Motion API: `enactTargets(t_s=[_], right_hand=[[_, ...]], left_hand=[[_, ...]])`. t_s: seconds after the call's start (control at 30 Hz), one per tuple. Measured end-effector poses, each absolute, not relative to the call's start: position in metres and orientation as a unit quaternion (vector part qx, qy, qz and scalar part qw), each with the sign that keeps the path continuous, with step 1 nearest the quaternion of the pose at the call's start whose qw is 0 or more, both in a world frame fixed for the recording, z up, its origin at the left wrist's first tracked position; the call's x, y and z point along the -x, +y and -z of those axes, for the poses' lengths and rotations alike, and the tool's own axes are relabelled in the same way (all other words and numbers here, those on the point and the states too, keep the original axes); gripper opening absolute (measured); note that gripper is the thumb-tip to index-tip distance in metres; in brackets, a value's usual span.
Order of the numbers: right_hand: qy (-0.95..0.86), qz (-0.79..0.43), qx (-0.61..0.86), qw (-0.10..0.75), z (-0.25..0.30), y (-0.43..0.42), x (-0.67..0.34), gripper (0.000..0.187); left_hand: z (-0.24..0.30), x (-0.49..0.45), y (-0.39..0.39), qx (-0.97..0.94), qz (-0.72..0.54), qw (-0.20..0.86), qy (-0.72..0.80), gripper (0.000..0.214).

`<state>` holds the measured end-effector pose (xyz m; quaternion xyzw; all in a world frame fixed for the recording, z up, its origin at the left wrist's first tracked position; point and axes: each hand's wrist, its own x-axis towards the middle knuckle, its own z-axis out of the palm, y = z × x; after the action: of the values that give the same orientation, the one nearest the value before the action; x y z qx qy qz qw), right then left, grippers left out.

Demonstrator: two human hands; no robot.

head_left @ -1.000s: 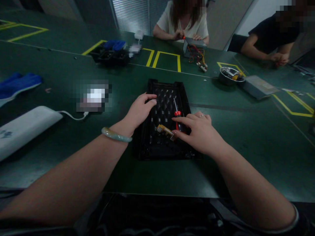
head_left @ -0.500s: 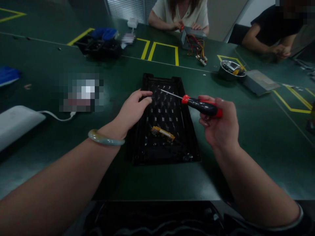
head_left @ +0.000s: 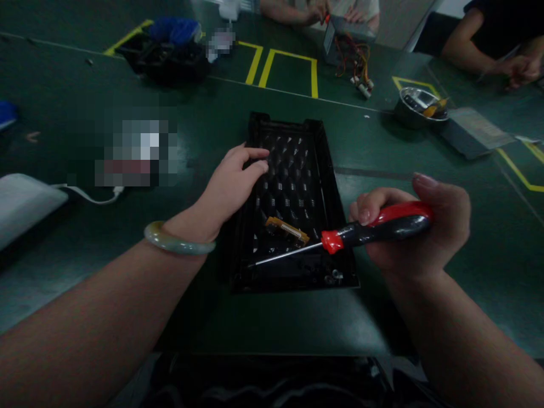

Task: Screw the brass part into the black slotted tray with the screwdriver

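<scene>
1. We see the left hand [head_left: 232, 184] lying flat on the left rim of the black housing [head_left: 293, 122]. Its fingers are loosely stretched out and grip nothing, with the fingertips reaching onto the ribbed inside. A pale bracelet [head_left: 178, 243] sits on that wrist.
2. We see the right hand [head_left: 419, 232] wrapped firmly around the red and black handle of the screwdriver [head_left: 374, 228], thumb on top. It is raised just right of the housing's near right corner.
3. The screwdriver lies almost level. Its thin shaft points left across the near end of the housing, and the tip is close to the near left corner. We cannot tell whether the tip touches anything.
4. The housing lies open side up on the green table [head_left: 425, 294] between the two hands, its long side running away from us.
5. Inside it, a small yellow circuit board [head_left: 287, 229] rests toward the near end, just beyond the shaft. A few small screws [head_left: 334, 276] sit in the near right corner.
6. Far to the right, a metal bowl [head_left: 419, 105] holds small parts that we cannot make out.
</scene>
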<state>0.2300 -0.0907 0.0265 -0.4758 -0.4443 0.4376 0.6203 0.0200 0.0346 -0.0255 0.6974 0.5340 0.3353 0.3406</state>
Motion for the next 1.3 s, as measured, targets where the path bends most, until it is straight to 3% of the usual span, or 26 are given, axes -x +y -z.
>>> enactTargets(t_s=[0.43,0.63,0.87,1.07,1.3], right_hand=[[-0.466,-0.489,0.440,0.592,-0.025,-0.094,-0.221,0.048],[-0.415,-0.432,0.467,0.651,-0.030,-0.089,-0.224,0.051],[-0.335,-0.329,0.454,0.758,-0.024,-0.075,-0.244,0.038],[-0.312,-0.319,0.459,0.769,-0.015,-0.070,-0.249,0.039],[-0.289,-0.300,0.472,0.777,-0.019,-0.070,-0.246,0.036]], left_hand=[[0.028,-0.019,0.036,-0.696,-0.348,0.341,0.527,0.033],[0.032,-0.019,0.038,-0.692,-0.369,0.349,0.513,0.030],[0.026,-0.017,0.034,-0.728,-0.407,0.287,0.471,0.020],[0.012,-0.018,0.020,-0.815,-0.351,0.292,0.358,0.023],[0.014,-0.016,0.026,-0.851,-0.287,0.288,0.332,0.022]])
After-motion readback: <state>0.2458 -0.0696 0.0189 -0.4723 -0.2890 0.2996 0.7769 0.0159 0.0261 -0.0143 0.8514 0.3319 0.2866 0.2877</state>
